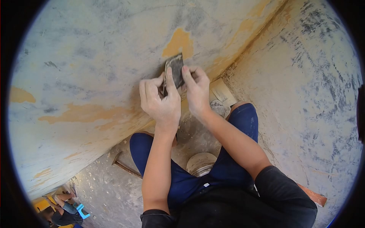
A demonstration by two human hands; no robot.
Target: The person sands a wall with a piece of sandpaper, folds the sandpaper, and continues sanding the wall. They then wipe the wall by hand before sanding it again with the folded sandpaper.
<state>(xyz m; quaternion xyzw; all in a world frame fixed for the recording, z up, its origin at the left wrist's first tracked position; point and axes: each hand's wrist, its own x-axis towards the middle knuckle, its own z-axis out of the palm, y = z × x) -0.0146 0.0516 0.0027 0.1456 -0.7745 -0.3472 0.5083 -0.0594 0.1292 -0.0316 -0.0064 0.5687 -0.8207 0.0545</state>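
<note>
A dark, thin rectangular piece (175, 69) with pale dust on it is held up between both hands, in front of the patchy wall (95, 49). My left hand (161, 97) grips its left edge, the thumb or a finger lying along its face. On its right edge my right hand (195, 87) pinches it with thumb and fingers. Both hands look dusty. Just above the piece, the wall shows a yellow-orange patch (179, 42). The fingers behind the piece are partly hidden.
A second wall (304, 87) meets the first at a corner on the right. Below are a round whitish container (200, 161) between the legs and a hammer-like tool (127, 166) on the floor (102, 193). Another person (66, 211) is at the lower left, beside a light-blue object (82, 211).
</note>
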